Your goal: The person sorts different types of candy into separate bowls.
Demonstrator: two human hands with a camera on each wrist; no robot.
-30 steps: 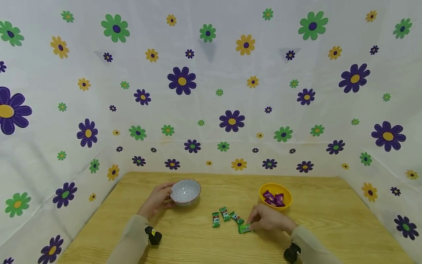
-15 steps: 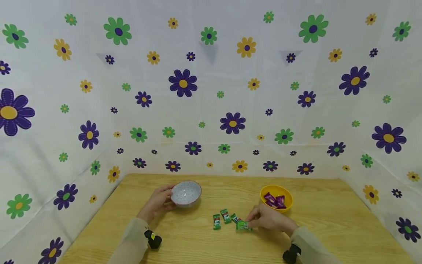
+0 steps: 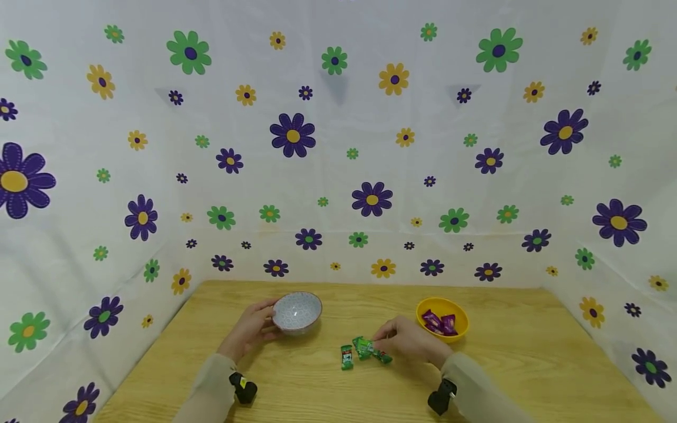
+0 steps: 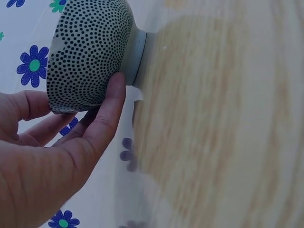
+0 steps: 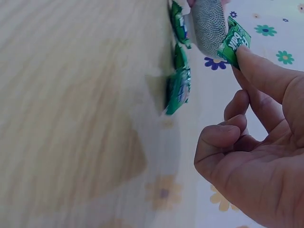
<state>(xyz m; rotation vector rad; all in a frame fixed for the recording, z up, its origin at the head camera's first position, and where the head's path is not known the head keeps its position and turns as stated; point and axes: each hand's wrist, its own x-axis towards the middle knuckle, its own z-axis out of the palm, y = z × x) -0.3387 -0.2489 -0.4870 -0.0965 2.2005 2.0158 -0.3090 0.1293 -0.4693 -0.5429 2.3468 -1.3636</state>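
Observation:
My left hand (image 3: 250,330) grips the left side of a patterned bowl (image 3: 297,312) with a reddish rim. In the left wrist view, its thumb and fingers (image 4: 102,118) lie against the dotted outside, one fingertip by the foot. Between thumb and forefinger, my right hand (image 3: 411,341) pinches a green-wrapped candy (image 5: 235,42), raised over the other candies. A second green candy (image 3: 346,357) lies alone on the table to the left. Another candy (image 3: 382,356) lies under the right fingertips, and the held one overlaps a third in the head view.
A yellow bowl (image 3: 460,320) with several purple-wrapped candies (image 3: 448,324) stands just beyond the right hand. The wooden table (image 3: 307,393) is enclosed at the back and sides by a flower-printed white sheet (image 3: 338,117).
My right hand has lifted the green candy and moved left and away from me, over the others. The left hand keeps its hold on the patterned bowl.

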